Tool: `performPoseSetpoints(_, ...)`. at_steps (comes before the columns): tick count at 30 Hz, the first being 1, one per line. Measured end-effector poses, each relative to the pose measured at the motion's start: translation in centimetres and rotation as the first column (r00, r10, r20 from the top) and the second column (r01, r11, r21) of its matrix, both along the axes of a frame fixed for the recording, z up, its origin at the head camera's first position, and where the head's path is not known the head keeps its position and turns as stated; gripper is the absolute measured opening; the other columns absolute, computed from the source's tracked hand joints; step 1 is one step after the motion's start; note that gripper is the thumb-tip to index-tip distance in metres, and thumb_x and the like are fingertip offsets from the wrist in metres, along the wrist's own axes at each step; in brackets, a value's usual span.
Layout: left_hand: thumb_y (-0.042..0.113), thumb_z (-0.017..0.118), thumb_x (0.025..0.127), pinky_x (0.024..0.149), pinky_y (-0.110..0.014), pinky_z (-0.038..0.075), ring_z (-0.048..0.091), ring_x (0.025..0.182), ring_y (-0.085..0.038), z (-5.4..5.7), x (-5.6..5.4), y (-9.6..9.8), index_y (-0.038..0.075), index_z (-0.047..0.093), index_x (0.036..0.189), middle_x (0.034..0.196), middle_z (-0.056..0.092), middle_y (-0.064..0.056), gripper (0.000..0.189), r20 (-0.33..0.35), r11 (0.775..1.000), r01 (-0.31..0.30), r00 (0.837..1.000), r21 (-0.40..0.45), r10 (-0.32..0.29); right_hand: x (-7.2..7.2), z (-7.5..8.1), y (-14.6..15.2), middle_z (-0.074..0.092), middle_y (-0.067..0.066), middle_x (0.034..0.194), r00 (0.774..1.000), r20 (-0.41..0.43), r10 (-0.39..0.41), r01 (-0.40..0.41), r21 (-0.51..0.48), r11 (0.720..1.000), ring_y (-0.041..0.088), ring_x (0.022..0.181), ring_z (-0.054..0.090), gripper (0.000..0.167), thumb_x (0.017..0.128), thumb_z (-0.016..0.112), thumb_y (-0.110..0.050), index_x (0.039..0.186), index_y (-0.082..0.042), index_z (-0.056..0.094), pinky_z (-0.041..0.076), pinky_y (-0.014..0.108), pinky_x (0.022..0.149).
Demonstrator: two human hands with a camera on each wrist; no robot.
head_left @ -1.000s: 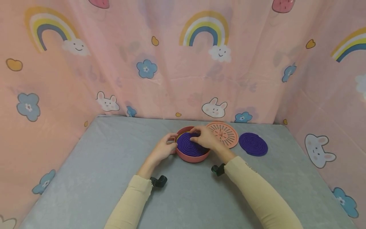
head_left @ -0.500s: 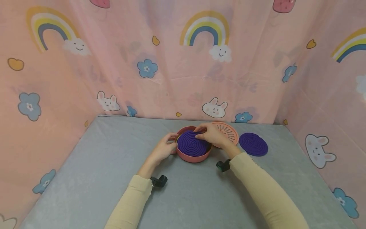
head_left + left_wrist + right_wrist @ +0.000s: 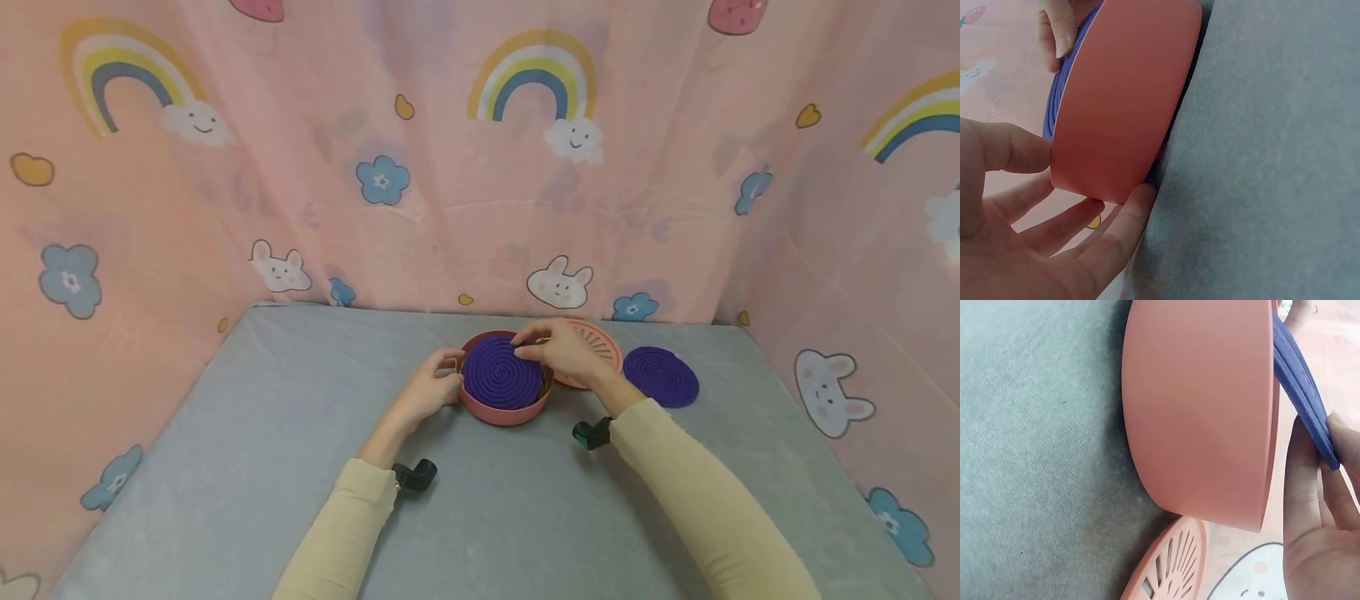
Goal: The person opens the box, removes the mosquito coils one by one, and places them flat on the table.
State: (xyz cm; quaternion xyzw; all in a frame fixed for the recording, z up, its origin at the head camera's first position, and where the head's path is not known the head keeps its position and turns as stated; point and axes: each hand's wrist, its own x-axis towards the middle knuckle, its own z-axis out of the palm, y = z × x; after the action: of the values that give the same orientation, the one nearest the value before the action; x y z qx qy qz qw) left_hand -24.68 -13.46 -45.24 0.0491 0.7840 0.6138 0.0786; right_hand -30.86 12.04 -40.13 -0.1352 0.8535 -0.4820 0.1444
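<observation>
A purple mosquito coil (image 3: 501, 372) lies tilted at the mouth of a round coral-pink mosquito coil box (image 3: 504, 416). My right hand (image 3: 566, 350) pinches the coil's edge between thumb and fingers; the right wrist view shows that edge of the coil (image 3: 1300, 387) raised above the box rim. My left hand (image 3: 429, 387) holds the side of the box. In the left wrist view its thumb touches the rim, while the fingers lie along the wall of the box (image 3: 1125, 94), low by the table. The coil hides most of the box's inside.
A slotted round lid (image 3: 597, 343) lies right behind the box, partly hidden by my right hand. Further right, another purple mosquito coil (image 3: 662, 377) lies flat on the grey-covered table (image 3: 315, 400). A pink patterned curtain (image 3: 435, 233) encloses the table's back and sides.
My right hand has moved right, and the coil's edge has come up with it, so the coil now shows its face more fully. My left hand has stayed on the box.
</observation>
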Motion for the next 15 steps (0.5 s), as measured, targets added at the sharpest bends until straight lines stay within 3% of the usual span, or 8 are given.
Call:
performPoseSetpoints(7,0.012,0.055,0.100,0.092,-0.043,0.058,0.052,0.133,-0.037,-0.1,-0.1,0.0,0.011,0.053,0.144,0.147,0.047,-0.020,0.045,-0.006,1.000,-0.003,1.000,-0.008,0.003,0.3,0.5,0.6,0.064,0.012,0.123,0.999,0.009,-0.032,0.033,-0.080,0.996,0.025,0.102,0.061,0.022,0.097,0.071,-0.014,0.117,-0.007,0.073,0.056,0.039,0.081)
performPoseSetpoints(11,0.011,0.056,0.099,0.093,-0.044,0.057,0.051,0.133,-0.037,-0.1,-0.1,0.0,0.010,0.053,0.144,0.147,0.048,-0.020,0.045,-0.010,1.000,-0.003,1.000,-0.007,0.003,0.5,0.8,1.5,0.062,0.014,0.129,0.999,0.007,-0.044,0.045,-0.104,0.994,0.027,0.094,0.061,0.025,0.098,0.069,-0.015,0.120,-0.005,0.071,0.057,0.043,0.074)
performPoseSetpoints(15,0.011,0.055,0.099,0.093,-0.045,0.057,0.051,0.133,-0.038,0.0,0.0,0.1,0.009,0.053,0.144,0.147,0.048,-0.020,0.045,-0.015,1.000,0.000,1.000,-0.004,0.000,0.7,0.9,2.7,0.059,0.015,0.133,0.999,-0.003,-0.049,0.048,-0.126,0.991,0.025,0.098,0.060,0.029,0.098,0.069,-0.016,0.123,-0.003,0.069,0.058,0.038,0.077)
